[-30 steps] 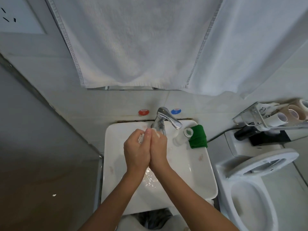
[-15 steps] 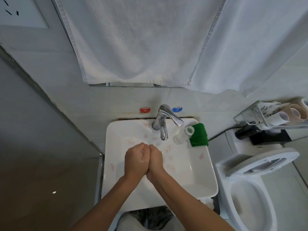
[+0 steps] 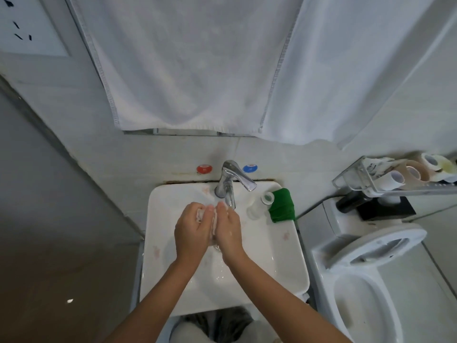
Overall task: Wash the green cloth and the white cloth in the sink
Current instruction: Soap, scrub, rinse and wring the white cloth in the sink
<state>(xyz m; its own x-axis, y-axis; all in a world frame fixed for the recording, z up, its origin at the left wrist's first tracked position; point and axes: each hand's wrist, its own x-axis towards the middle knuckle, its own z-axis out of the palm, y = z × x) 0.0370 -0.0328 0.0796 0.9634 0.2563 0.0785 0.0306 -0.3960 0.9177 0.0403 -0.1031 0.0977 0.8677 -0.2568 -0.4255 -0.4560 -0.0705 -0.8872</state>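
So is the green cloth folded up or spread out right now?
Folded: the green cloth sits as a compact bundle on the sink rim, beside a small bottle.

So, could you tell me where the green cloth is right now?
In the head view the green cloth lies on the back right corner of the sink, right of the faucet, beside a small clear bottle.

The sink (image 3: pixel 284 273) is glossy white with faint pink flower marks on its rim. On its right rim lies a deep green cloth (image 3: pixel 282 206). The white cloth (image 3: pixel 213 222) between the hands shows pale and off-white. The faucet (image 3: pixel 230 183) is shiny chrome, flanked on the wall by a red cap (image 3: pixel 204 168) and a blue cap (image 3: pixel 250 168). Hanging towels (image 3: pixel 188 65) are white with grey stitched hems. The toilet (image 3: pixel 366 280) is white
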